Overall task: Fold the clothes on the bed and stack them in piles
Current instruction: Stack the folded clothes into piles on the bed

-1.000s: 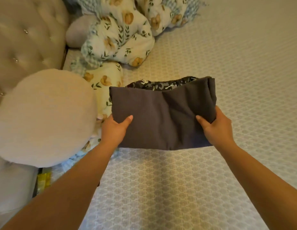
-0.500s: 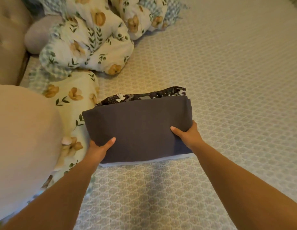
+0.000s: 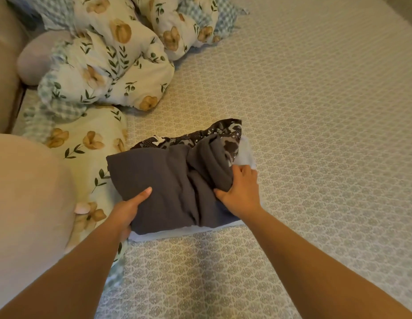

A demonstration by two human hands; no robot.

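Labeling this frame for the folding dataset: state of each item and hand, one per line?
dark grey garment: folded, right side bunched, atop pile
patterned black garment: under grey, edge showing
pale blue garment: bottom of pile
left hand: grips grey garment's near-left edge
right hand: grips bunched right side
floral duvet: crumpled

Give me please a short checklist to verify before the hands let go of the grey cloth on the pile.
1. Left hand holds the near left corner of the grey cloth: ok.
2. Right hand holds the right side of the cloth: ok.
3. Grey cloth lies flat: not ok, it is bunched under the right hand.
4. Patterned cloth is covered evenly: not ok, it sticks out at the far edge.
5. Pale cloth at the bottom is lined up: cannot tell, only its edges show.
6. Pile rests on the bed sheet, apart from the flowered quilt: ok.
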